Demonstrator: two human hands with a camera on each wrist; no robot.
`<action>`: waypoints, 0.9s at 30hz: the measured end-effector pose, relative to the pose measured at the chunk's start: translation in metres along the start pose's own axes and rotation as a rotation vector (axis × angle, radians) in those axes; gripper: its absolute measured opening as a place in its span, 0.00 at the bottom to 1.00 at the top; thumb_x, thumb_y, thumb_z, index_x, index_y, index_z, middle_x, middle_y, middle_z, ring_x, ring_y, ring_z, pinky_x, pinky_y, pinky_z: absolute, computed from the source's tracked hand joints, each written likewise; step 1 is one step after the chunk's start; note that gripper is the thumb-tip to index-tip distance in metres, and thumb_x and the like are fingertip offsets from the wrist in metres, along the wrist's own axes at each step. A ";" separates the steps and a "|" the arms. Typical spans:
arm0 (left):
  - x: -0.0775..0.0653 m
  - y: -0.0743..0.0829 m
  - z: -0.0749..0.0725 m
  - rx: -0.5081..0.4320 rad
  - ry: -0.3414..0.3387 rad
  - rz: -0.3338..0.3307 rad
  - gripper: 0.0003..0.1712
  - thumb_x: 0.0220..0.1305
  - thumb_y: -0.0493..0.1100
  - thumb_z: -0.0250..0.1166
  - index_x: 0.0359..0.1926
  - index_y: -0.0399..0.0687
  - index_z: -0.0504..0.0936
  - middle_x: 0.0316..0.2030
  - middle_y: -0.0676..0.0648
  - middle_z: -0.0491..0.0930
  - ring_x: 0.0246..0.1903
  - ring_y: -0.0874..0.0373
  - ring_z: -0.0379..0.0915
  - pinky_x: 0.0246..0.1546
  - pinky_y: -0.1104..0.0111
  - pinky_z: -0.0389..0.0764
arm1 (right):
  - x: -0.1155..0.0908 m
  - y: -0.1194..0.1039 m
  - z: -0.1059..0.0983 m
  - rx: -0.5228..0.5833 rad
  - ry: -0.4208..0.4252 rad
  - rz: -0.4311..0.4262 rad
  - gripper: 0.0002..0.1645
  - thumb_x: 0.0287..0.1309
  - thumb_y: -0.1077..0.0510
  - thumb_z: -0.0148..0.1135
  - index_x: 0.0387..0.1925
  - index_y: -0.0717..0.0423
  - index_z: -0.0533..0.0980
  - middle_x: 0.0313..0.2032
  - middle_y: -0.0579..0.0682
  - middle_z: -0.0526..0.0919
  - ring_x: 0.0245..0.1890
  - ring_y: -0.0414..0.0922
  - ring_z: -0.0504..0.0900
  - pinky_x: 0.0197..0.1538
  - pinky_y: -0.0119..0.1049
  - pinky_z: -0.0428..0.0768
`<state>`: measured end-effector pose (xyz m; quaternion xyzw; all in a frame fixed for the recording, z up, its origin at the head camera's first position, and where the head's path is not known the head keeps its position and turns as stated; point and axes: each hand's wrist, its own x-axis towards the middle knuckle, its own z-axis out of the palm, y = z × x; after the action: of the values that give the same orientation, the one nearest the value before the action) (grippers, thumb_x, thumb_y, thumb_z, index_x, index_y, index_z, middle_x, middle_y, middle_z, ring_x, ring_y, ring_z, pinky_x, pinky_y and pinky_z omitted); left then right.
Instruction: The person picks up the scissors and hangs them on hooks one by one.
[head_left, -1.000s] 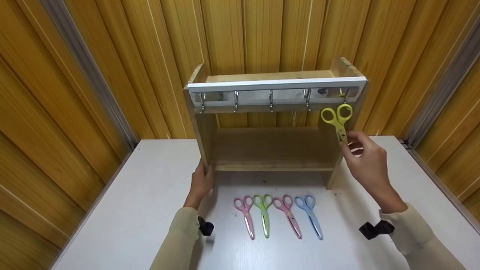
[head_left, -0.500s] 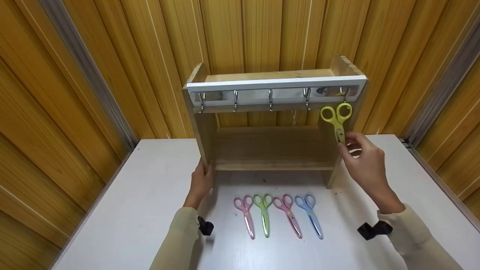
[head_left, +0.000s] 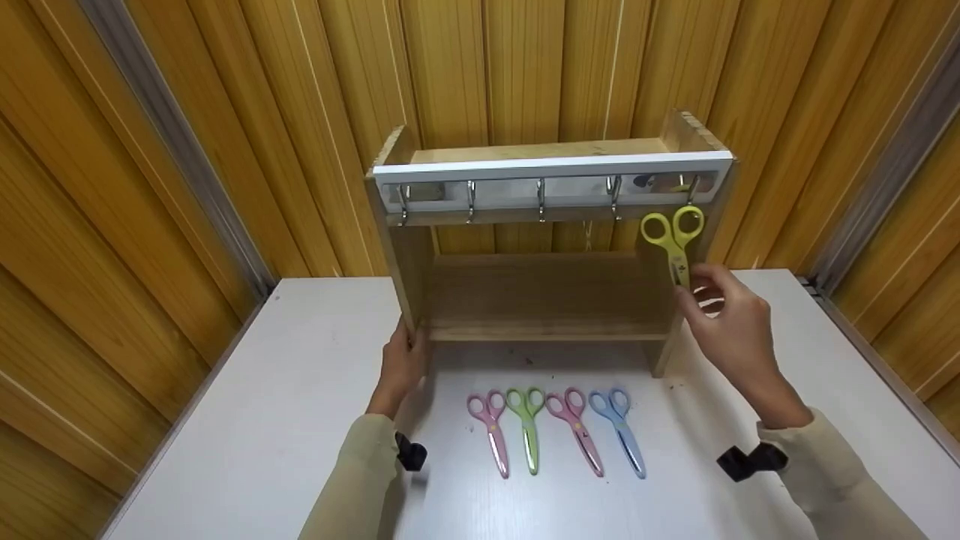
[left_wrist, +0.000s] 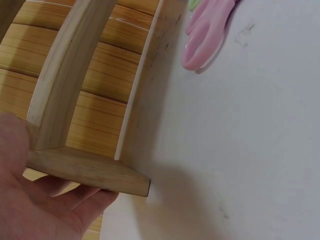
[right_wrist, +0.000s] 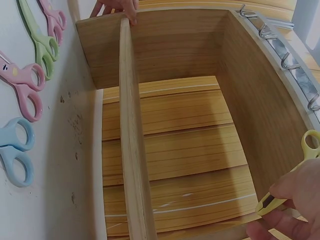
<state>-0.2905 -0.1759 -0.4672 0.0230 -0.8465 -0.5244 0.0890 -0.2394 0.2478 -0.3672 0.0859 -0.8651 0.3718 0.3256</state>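
Observation:
My right hand (head_left: 731,322) pinches yellow scissors (head_left: 677,244) near the blade end, handles up. One handle ring sits at the rightmost hook (head_left: 691,191) of the metal hook rail; whether it hangs on the hook I cannot tell. In the right wrist view, thumb and fingers hold the scissors' blade (right_wrist: 270,201). Low on the left, my left hand (head_left: 403,364) grips the side panel of the wooden shelf (head_left: 547,330). From the left wrist, fingers show behind that panel (left_wrist: 90,172). Pink scissors (head_left: 493,431), green scissors (head_left: 528,427), more pink scissors (head_left: 577,429) and blue scissors (head_left: 619,431) lie in a row.
The shelf stands on a white table (head_left: 300,420) before a wood-panelled wall (head_left: 525,75). Several hooks, such as the middle hook (head_left: 541,199), line its top front edge, with nothing on those left of the yellow scissors. Small dark marks (right_wrist: 77,130) dot the table.

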 end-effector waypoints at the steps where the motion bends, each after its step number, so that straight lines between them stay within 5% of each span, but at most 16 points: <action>1: 0.000 0.000 0.000 0.001 0.001 0.004 0.34 0.83 0.51 0.48 0.82 0.51 0.51 0.75 0.37 0.64 0.72 0.42 0.64 0.69 0.48 0.67 | -0.001 0.000 -0.001 0.000 -0.005 -0.002 0.15 0.68 0.59 0.66 0.53 0.62 0.79 0.44 0.57 0.87 0.40 0.45 0.82 0.40 0.13 0.70; 15: 0.003 -0.005 0.003 0.012 0.014 0.047 0.33 0.83 0.50 0.48 0.81 0.47 0.54 0.73 0.35 0.66 0.69 0.40 0.67 0.66 0.47 0.70 | -0.026 0.011 -0.004 -0.065 -0.047 -0.026 0.34 0.62 0.60 0.72 0.67 0.58 0.71 0.47 0.60 0.80 0.44 0.56 0.82 0.41 0.12 0.67; 22: 0.003 -0.003 0.003 0.021 0.015 0.038 0.34 0.83 0.51 0.48 0.82 0.48 0.53 0.73 0.35 0.65 0.70 0.40 0.65 0.68 0.47 0.68 | -0.050 0.020 0.000 -0.136 -0.121 0.017 0.48 0.59 0.58 0.76 0.76 0.56 0.61 0.50 0.63 0.77 0.41 0.60 0.83 0.41 0.51 0.83; 27: 0.003 -0.003 0.004 0.017 0.009 0.023 0.34 0.83 0.52 0.47 0.82 0.49 0.52 0.74 0.36 0.64 0.70 0.41 0.66 0.69 0.47 0.67 | -0.066 0.026 0.007 -0.156 -0.233 0.113 0.56 0.60 0.56 0.75 0.80 0.56 0.51 0.54 0.65 0.74 0.44 0.60 0.82 0.41 0.55 0.84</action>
<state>-0.2941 -0.1745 -0.4711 0.0164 -0.8508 -0.5159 0.0985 -0.2024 0.2552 -0.4272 0.0543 -0.9267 0.3088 0.2071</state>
